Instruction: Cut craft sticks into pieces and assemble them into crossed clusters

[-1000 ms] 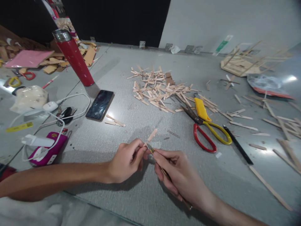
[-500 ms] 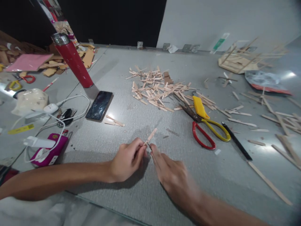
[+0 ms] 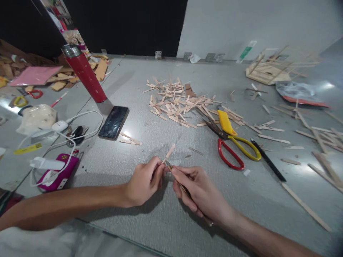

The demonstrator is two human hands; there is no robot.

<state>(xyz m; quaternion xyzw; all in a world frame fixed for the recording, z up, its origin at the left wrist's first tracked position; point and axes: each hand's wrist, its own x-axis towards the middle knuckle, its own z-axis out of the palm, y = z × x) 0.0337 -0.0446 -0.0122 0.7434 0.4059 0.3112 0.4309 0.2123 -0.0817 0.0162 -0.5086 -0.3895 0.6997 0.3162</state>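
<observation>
My left hand (image 3: 143, 182) pinches the near end of a small wooden stick piece (image 3: 169, 152), which points up and away over the grey table (image 3: 150, 221). My right hand (image 3: 199, 192) is closed around a thin craft knife (image 3: 184, 189) held like a pen. The knife's blade tip meets the stick just past my left fingertips. Both hands rest low on the table near its front edge.
A heap of cut wooden sticks (image 3: 179, 101) lies beyond the hands, with red-and-yellow scissors (image 3: 233, 146) and a black pen (image 3: 268, 165) to the right. A phone (image 3: 114, 122), red bottle (image 3: 85, 73), cables and a pink device (image 3: 57, 171) sit left. Long sticks and a wooden frame model (image 3: 270, 69) are far right.
My right hand swept forward in a blurred stroke along the stick, then came back; it holds the knife at the stick again. My left hand kept its grip.
</observation>
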